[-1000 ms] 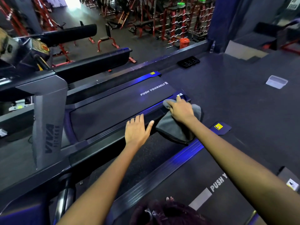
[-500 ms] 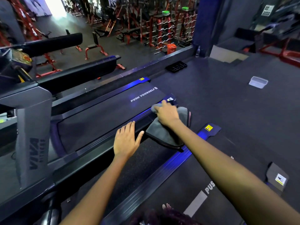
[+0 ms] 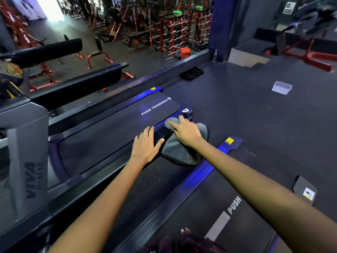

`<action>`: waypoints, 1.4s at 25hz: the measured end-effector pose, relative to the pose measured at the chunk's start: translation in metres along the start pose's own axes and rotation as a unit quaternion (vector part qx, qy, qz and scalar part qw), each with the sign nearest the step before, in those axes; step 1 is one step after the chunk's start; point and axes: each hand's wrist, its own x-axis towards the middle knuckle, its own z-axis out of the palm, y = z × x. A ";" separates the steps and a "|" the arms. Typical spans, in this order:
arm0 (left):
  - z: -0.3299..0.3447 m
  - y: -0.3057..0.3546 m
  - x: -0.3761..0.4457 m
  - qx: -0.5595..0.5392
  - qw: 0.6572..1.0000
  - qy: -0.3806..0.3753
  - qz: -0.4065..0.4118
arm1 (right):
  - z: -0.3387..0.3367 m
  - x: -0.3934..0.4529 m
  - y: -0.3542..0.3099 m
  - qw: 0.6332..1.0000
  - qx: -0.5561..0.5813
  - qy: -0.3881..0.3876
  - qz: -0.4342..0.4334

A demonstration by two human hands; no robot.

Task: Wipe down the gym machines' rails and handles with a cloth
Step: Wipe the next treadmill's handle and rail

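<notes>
A grey cloth lies over the near side rail of the far treadmill, close to the rail's rear end cap. My right hand presses down on the cloth with its fingers spread flat and pointing up the rail. My left hand rests flat on the same rail just left of the cloth, its thumb almost touching the cloth's edge. The treadmill belt, printed "PUSH YOURSELF", runs beyond both hands.
A second treadmill's blue-lit rail and belt lie below my arms. The grey upright and padded handrails stand at the left. A clear plastic container and a black tray sit on the floor. Red weight racks fill the background.
My right hand has kept the cloth at the rail's rear end, shifting only slightly. My left hand stays flat on the rail. The view has drifted a little.
</notes>
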 end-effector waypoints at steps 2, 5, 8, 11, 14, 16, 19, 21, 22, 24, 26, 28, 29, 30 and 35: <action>0.004 0.007 0.009 0.029 0.998 -0.012 0.055 | 0.000 -0.005 0.024 1.000 0.018 -0.002 0.010; 0.011 0.006 0.008 0.066 0.994 -0.023 0.086 | -0.005 0.019 0.039 0.994 0.032 -0.007 0.101; 0.012 0.005 0.008 0.047 0.996 -0.023 0.076 | -0.007 0.024 0.031 0.993 0.058 -0.001 0.103; 0.012 0.006 0.007 0.050 0.996 -0.026 0.069 | 0.003 -0.005 0.039 0.995 0.078 -0.006 0.066; 0.010 0.005 0.007 0.043 0.995 -0.037 0.076 | -0.001 0.007 0.046 0.990 0.070 0.003 0.121; 0.009 0.005 0.008 0.035 0.995 -0.039 0.079 | -0.008 0.028 0.042 0.985 0.077 -0.003 0.155; 0.008 0.005 0.008 0.031 0.996 -0.038 0.077 | -0.008 0.024 0.034 0.993 0.060 -0.004 0.098; 0.008 0.005 0.008 0.029 0.996 -0.039 0.076 | -0.001 -0.003 0.037 0.996 0.075 -0.005 0.052; 0.008 0.005 0.008 0.024 0.996 -0.040 0.076 | 0.001 -0.011 0.041 0.995 0.084 -0.007 0.052; 0.007 0.005 0.008 0.017 0.996 -0.045 0.077 | 0.000 -0.004 0.045 0.992 0.088 -0.002 0.092; 0.007 0.005 0.009 0.013 0.996 -0.048 0.079 | -0.009 0.021 0.044 0.984 0.098 -0.010 0.146; 0.008 0.004 0.009 0.011 0.996 -0.044 0.077 | -0.013 0.034 0.038 0.984 0.091 -0.017 0.154; 0.009 0.004 0.009 0.013 0.996 -0.040 0.077 | -0.011 0.032 0.035 0.987 0.084 -0.016 0.138; 0.009 0.004 0.009 0.017 0.996 -0.037 0.079 | -0.007 0.023 0.033 0.991 0.079 -0.011 0.110; 0.006 0.003 0.009 0.012 0.995 -0.050 0.083 | 0.020 -0.019 0.033 0.992 0.085 0.012 0.094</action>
